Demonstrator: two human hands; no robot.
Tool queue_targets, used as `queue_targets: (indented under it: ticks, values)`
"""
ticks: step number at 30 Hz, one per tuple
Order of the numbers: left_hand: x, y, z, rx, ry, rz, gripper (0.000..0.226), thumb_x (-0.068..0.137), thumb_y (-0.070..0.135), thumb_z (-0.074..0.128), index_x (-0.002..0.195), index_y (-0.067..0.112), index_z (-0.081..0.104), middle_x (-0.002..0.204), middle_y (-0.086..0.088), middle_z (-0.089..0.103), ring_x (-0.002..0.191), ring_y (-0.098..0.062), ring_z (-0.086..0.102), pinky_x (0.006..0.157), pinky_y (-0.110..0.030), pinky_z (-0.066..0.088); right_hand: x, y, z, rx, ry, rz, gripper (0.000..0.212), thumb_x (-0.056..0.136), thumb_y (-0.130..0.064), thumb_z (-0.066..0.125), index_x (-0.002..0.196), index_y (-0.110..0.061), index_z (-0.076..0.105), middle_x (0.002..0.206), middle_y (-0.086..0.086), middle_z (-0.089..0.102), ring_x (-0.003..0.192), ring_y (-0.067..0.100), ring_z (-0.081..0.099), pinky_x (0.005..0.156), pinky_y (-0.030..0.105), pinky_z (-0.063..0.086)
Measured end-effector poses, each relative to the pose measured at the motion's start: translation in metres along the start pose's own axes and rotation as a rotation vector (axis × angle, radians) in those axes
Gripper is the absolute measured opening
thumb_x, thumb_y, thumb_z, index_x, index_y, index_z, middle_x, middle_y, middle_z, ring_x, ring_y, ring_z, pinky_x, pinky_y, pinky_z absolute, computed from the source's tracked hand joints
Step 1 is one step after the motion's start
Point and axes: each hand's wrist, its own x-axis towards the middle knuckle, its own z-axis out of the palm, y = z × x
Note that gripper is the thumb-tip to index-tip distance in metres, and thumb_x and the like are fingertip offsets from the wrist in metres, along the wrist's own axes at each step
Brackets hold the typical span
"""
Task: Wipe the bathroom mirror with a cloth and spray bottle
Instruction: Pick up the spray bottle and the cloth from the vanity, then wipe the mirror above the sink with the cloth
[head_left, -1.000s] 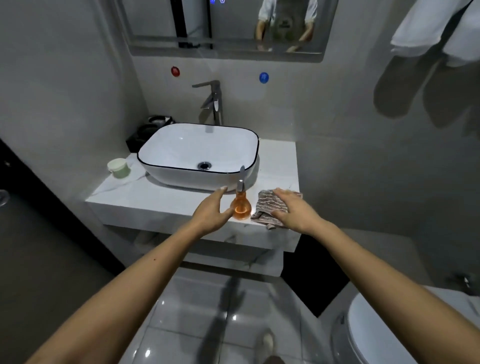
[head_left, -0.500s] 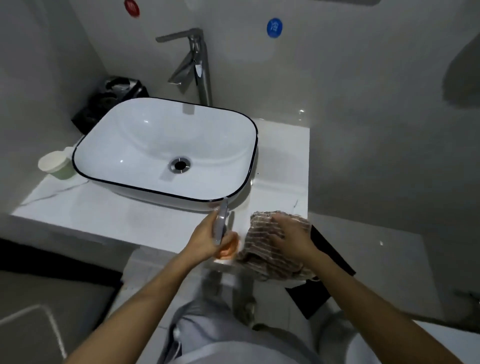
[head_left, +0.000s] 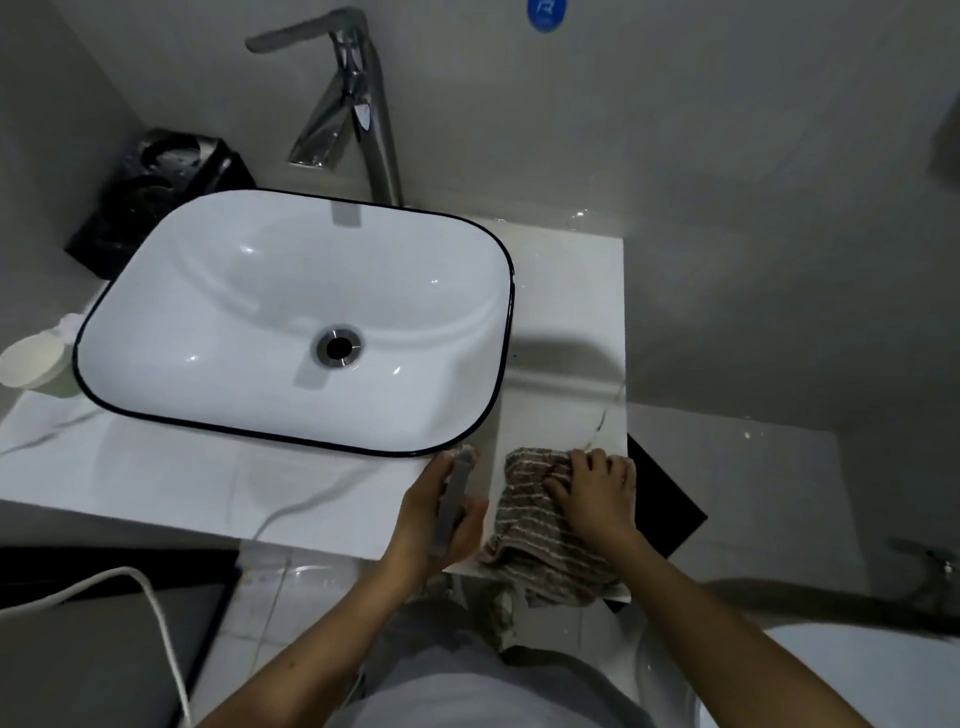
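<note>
My left hand (head_left: 434, 525) is wrapped around the spray bottle (head_left: 453, 501) at the front edge of the white counter (head_left: 208, 483); only its grey cap and neck show, the orange body is hidden in my palm. Just to the right, my right hand (head_left: 595, 491) presses down on the brown striped cloth (head_left: 535, 540), fingers curled into its folds. The cloth hangs partly over the counter's front edge. The mirror is out of view above.
A white basin with a black rim (head_left: 296, 322) fills most of the counter, with a chrome tap (head_left: 358, 114) behind it. A black box (head_left: 156, 192) sits at the back left, a pale cup (head_left: 34, 361) at the left, a toilet (head_left: 852, 680) at the lower right.
The view tilted down and closer, losing the mirror. My left hand went from beside the bottle to closed around it. My right hand stayed on the cloth and bunched it.
</note>
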Motion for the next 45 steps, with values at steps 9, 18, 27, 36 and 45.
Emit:
queue_targets:
  ticks: [9, 18, 27, 36, 45]
  values:
    - [0.003, 0.01, 0.007, -0.226, 0.094, -0.074, 0.044, 0.081, 0.021, 0.057, 0.109, 0.053, 0.045, 0.095, 0.025, 0.06, 0.09, 0.008, 0.058, 0.077, -0.01, 0.045, -0.004, -0.003, -0.004, 0.091, 0.234, -0.26, 0.02, 0.087, -0.027, 0.059, 0.091, -0.007, 0.055, 0.085, 0.012, 0.059, 0.078, 0.03, 0.055, 0.061, 0.036, 0.037]
    - [0.023, 0.032, -0.001, -0.29, 0.148, 0.028, 0.02, 0.08, 0.033, 0.058, 0.099, 0.032, 0.053, 0.1, 0.013, 0.062, 0.08, -0.006, 0.064, 0.07, -0.034, 0.054, -0.001, -0.013, -0.056, 0.085, 0.441, -0.374, 0.017, 0.083, -0.031, 0.052, 0.083, -0.014, 0.049, 0.072, 0.005, 0.057, 0.062, 0.026, 0.056, 0.052, 0.028, 0.033]
    - [0.102, 0.118, -0.063, -0.287, 0.341, 0.245, 0.017, 0.077, 0.044, 0.051, 0.093, 0.042, 0.048, 0.087, 0.013, 0.059, 0.082, 0.007, 0.057, 0.069, -0.006, 0.041, 0.026, -0.025, -0.205, -0.065, 0.725, -0.445, 0.027, 0.087, -0.041, 0.048, 0.087, -0.015, 0.055, 0.086, 0.003, 0.06, 0.082, 0.026, 0.057, 0.07, 0.032, 0.041]
    - [0.194, 0.207, -0.157, -0.201, 0.438, 0.446, 0.004, 0.079, 0.033, 0.055, 0.082, 0.03, 0.056, 0.074, 0.009, 0.061, 0.074, 0.003, 0.059, 0.061, -0.009, 0.042, 0.032, -0.053, -0.397, -0.095, 1.101, -0.544, 0.033, 0.087, -0.042, 0.048, 0.086, -0.01, 0.056, 0.084, 0.009, 0.06, 0.078, 0.029, 0.056, 0.067, 0.036, 0.04]
    - [0.248, 0.272, -0.259, -0.147, 0.593, 0.51, 0.015, 0.087, 0.024, 0.056, 0.076, 0.014, 0.057, 0.068, 0.004, 0.057, 0.066, -0.011, 0.054, 0.061, -0.024, 0.041, 0.018, -0.109, -0.518, -0.344, 1.421, -0.491, 0.042, 0.083, -0.052, 0.036, 0.08, -0.015, 0.054, 0.075, 0.003, 0.06, 0.068, 0.024, 0.056, 0.06, 0.032, 0.045]
